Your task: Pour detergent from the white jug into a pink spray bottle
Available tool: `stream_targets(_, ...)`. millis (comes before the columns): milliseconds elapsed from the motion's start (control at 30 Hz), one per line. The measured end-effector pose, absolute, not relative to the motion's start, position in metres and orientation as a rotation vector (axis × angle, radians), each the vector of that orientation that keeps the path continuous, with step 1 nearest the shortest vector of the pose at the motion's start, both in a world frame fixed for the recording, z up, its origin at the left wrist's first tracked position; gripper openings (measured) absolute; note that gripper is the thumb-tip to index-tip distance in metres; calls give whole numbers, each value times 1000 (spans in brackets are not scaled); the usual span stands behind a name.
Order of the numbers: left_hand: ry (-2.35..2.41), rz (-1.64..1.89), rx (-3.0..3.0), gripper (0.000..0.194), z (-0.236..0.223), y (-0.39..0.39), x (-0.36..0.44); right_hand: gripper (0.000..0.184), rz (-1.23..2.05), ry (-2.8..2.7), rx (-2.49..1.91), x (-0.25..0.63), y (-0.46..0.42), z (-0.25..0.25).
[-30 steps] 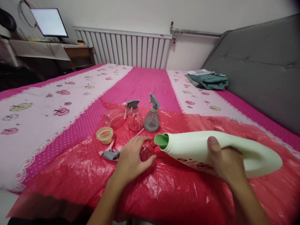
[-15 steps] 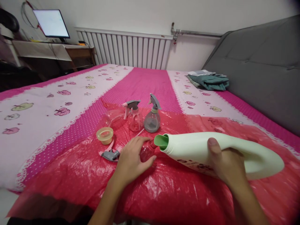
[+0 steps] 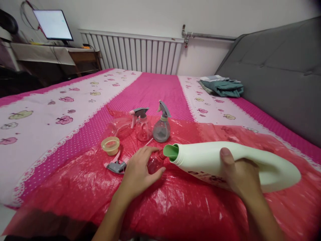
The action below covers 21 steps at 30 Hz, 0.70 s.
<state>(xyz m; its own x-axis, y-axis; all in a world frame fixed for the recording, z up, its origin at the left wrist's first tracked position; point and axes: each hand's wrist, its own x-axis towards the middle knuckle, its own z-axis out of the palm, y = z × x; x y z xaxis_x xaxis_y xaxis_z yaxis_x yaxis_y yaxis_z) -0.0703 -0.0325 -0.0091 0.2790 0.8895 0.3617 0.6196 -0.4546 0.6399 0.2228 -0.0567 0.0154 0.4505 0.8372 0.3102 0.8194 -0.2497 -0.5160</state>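
Observation:
My left hand [image 3: 137, 172] is curled round a small clear bottle [image 3: 155, 163] with no spray head on it, tilted with its neck to the right. My right hand [image 3: 243, 175] grips the handle of a pale green detergent jug [image 3: 200, 154], which lies almost level. Its green spout [image 3: 171, 151] meets the small bottle's mouth; whether liquid is flowing I cannot tell. Left of my left hand lies a grey and pink spray head [image 3: 116, 166], partly behind the fingers. A yellowish translucent cap [image 3: 110, 145] sits beyond it.
Behind the hands stand a pink spray bottle [image 3: 143, 131] and a grey spray bottle [image 3: 162, 130]. Another clear bottle [image 3: 116, 127] lies on its side. Red plastic sheeting [image 3: 175, 207] covers the near part of the bed. Folded clothes [image 3: 223, 87] rest near the grey headboard [image 3: 281, 67].
The whole view has slid a few pixels left. Both hands, the jug and the small bottle keep their positions relative to each other.

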Motion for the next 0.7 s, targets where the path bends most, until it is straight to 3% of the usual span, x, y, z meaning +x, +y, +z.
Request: stream_targets(700,1379,974,2172,41,-9,-32,-72,81,181,-1519,-2011,233,-52,24)
